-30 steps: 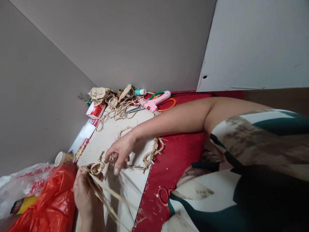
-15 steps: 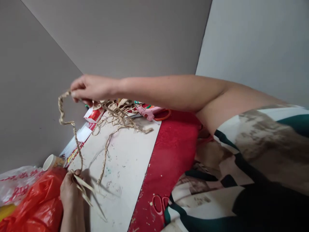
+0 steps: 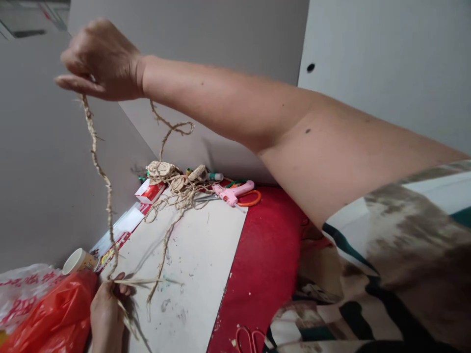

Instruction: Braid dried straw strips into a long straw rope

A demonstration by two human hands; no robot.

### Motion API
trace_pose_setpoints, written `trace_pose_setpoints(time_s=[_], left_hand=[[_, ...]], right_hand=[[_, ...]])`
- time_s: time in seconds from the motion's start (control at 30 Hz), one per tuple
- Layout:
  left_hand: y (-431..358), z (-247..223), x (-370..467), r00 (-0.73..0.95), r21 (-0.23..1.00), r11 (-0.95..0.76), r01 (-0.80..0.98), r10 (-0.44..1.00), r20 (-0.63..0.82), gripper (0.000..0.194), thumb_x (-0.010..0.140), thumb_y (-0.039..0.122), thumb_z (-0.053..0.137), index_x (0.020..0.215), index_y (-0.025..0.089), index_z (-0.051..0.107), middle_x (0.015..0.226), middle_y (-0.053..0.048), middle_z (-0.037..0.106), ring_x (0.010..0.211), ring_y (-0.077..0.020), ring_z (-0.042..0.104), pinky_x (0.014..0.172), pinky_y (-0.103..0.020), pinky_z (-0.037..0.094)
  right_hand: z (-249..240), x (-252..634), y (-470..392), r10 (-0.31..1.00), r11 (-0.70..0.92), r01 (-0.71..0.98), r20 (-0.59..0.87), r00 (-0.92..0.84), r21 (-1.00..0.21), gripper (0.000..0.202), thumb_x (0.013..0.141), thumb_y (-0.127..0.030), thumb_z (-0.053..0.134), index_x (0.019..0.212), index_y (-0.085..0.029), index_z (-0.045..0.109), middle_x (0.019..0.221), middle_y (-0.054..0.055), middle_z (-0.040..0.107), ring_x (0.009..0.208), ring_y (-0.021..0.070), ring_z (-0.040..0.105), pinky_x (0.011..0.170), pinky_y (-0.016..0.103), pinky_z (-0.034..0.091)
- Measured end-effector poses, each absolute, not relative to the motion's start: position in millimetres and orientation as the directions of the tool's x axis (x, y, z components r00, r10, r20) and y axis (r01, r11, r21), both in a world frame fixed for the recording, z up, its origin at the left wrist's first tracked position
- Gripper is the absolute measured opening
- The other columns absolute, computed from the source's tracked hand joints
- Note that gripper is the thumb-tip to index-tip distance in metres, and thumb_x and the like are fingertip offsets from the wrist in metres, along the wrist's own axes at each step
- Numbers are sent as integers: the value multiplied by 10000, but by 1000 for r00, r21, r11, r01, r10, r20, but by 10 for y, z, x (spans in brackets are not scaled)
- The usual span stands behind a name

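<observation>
With left fingers pinching loose pale straw strands and raised right fingers closed on tan, twisted straw cord spanning between both, best to pull gently, left pinch firm.

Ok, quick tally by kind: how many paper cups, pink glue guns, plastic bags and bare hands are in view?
Paper cup: 1
Pink glue gun: 1
Plastic bags: 2 (red bag, white bag)
Hands: 2 (left hand, right hand)
Total: 6
</observation>
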State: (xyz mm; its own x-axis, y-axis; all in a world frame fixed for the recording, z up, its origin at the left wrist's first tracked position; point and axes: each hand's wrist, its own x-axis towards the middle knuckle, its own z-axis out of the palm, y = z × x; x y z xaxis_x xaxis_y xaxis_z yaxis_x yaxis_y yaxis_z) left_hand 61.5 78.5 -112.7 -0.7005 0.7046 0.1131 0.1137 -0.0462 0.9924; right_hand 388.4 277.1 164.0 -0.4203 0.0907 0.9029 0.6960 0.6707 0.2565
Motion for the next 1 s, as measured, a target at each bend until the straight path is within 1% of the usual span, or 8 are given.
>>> trace_pose_setpoints(time_s=[0.17, 0.3, 0.47, 0.57, 0.67, 0.73, 0.87, 1.0], left_hand=[[792, -1171, 622, -686, 994, 4, 107, 724, 71, 167, 629, 251, 564, 694, 102, 603, 409, 37, 450, 412, -107, 414, 414, -236, 346], [790, -1158, 730, -685, 987, 24, 157, 722, 92, 153, 642, 252, 565, 673, 106, 602, 386, 26, 469, 405, -109, 423, 423, -234, 336], [706, -1036, 841, -621, 992, 32, 120, 782, 50, 152, 660, 264, 564, 680, 119, 606, 399, 27, 473, 402, -111, 424, 416, -234, 329], [644, -961, 847, -548, 998, 37, 47, 837, -5, 162, 678, 274, 566, 694, 120, 614, 399, 32, 455, 401, -106, 406, 399, -224, 318], [606, -939, 833, -495, 997, 73, -27, 866, -77, 206, 710, 312, 568, 710, 112, 620, 399, 36, 434, 388, -94, 379, 374, -208, 291], [584, -935, 833, -462, 993, 109, -52, 879, -121, 243, 733, 345, 569, 728, 109, 623, 401, 40, 427, 377, -87, 362, 364, -202, 276], [534, -889, 879, -398, 987, 148, -63, 903, -161, 260, 747, 368, 585, 759, 110, 616, 405, 46, 417, 371, -77, 345, 359, -192, 249], [511, -845, 941, -379, 983, 159, -93, 907, -183, 250, 775, 364, 560, 784, 118, 601, 414, 49, 415, 379, -71, 333, 367, -179, 227]], right_hand=[[1848, 4151, 2997, -210, 72, 712, 709, -673, 698, 147, 646, -280, -68, 525, -198, -75, 618, -66, 127, 692, 122, 583, 486, 212, 192], [1770, 4206, 3255, -181, 165, 648, 669, -721, 743, 212, 608, -312, 12, 505, -179, -116, 585, -51, 8, 796, 169, 552, 530, 208, 245], [1234, 3838, 3460, 268, 654, 625, 642, -719, 427, 398, 690, -300, 341, 460, 8, 237, 525, -88, 90, 896, 77, 466, 561, 152, 105], [848, 3559, 3453, 396, 654, 653, 562, -726, 382, 375, 658, -273, 497, 478, 45, 411, 481, -108, 300, 836, 70, 503, 630, 160, 237], [581, 3321, 3272, 478, 635, 700, 546, -688, 327, 225, 650, -145, 551, 514, 31, 522, 666, 21, 590, 924, 147, 544, 766, 258, 343], [452, 3141, 3028, 467, 759, 624, 513, -720, 184, 44, 648, -77, 613, 657, -38, 632, 871, 118, 660, 940, 201, 552, 814, 323, 372], [188, 2738, 2418, 327, 945, 307, 263, -908, -117, 235, 800, -229, 557, 947, -92, 680, 930, 120, 659, 765, 154, 554, 694, 277, 376], [-99, 2424, 2038, 136, 951, 118, 43, -990, -286, 376, 740, -313, 647, 1030, -75, 665, 941, 98, 665, 751, 141, 533, 616, 233, 344]])
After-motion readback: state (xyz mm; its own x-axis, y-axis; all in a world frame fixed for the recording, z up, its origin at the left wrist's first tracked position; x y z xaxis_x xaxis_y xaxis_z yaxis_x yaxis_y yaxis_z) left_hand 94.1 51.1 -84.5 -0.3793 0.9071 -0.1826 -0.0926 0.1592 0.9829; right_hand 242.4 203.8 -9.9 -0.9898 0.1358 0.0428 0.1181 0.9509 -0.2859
